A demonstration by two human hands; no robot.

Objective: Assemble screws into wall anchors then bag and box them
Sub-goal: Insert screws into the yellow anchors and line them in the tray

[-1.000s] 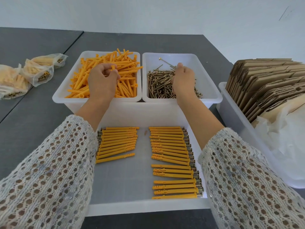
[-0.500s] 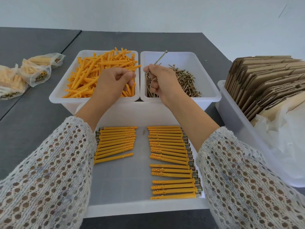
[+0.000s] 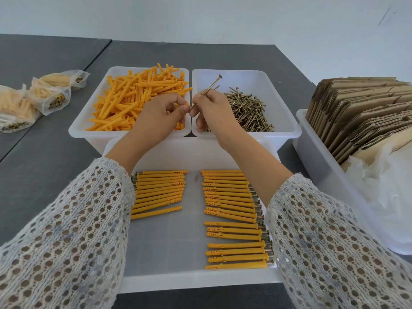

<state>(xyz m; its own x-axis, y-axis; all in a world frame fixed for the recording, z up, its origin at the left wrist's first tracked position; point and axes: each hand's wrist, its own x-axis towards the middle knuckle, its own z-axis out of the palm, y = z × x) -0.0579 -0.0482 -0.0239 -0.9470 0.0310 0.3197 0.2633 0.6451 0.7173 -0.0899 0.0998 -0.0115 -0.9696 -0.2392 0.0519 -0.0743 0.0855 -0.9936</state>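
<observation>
At frame centre, above the two bins, the right hand (image 3: 215,112) pinches a screw (image 3: 208,91) angled up-right, its tip meeting the curled left hand (image 3: 159,114), whose contents cannot be told.

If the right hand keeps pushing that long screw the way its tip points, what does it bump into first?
Most likely the left hand. The right hand pinches the long brass-coloured screw, whose tip slants down-left at the left fingertips, where a bit of orange plastic anchor peeks out. Whether it meets anchor or fingers first is unclear.
</observation>
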